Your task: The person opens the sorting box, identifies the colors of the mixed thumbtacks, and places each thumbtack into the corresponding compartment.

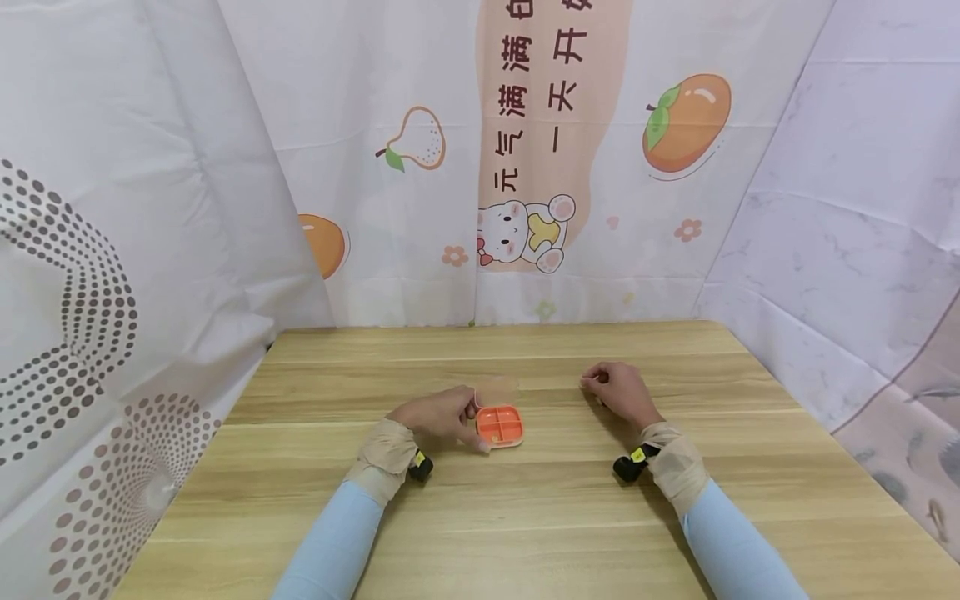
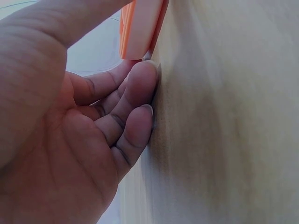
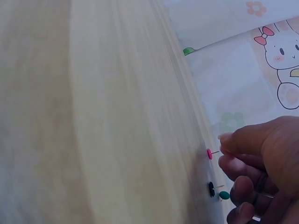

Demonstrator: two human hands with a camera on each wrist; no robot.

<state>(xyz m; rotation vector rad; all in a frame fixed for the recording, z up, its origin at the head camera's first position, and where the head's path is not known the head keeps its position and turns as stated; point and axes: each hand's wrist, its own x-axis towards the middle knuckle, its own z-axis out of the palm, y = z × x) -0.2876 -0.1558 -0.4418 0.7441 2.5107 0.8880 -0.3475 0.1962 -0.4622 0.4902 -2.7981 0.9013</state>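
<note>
1. The left hand (image 1: 442, 414) is gripping the orange four-compartment box (image 1: 499, 425), its thumb bracing the near corner and its index finger the far one.
2. The box is sitting flat near the middle of the bench (image 1: 465, 533), at about 3 o'clock from the left hand; its clear lid (image 1: 497, 386) is standing open towards 12 o'clock.
3. A tiny yellowish item is lying in the compartment between 6 and 9 o'clock, too small to identify.
4. The right hand (image 1: 619, 392) is hovering low between 2 and 3 o'clock from the box, its fingers curling loosely, thumb and index nearly meeting.
5. In the right wrist view, a pink thumbtack (image 3: 210, 154) is standing point-up, its spike aiming at the gap between those fingertips; whether they are grasping it, I cannot tell.
6. A black thumbtack (image 3: 212, 189) is standing at 6 o'clock from the pink one in that view, and a green thumbtack (image 3: 224, 195) is tilting just beside it, at 4 o'clock.
7. Both forearms are wearing light blue sleeves (image 1: 330, 533), with small black wrist cameras (image 1: 422, 465) sitting below the hands.
8. Beyond the bench, at 12 o'clock, a white fruit-print curtain (image 1: 360, 67) is hanging.
</note>
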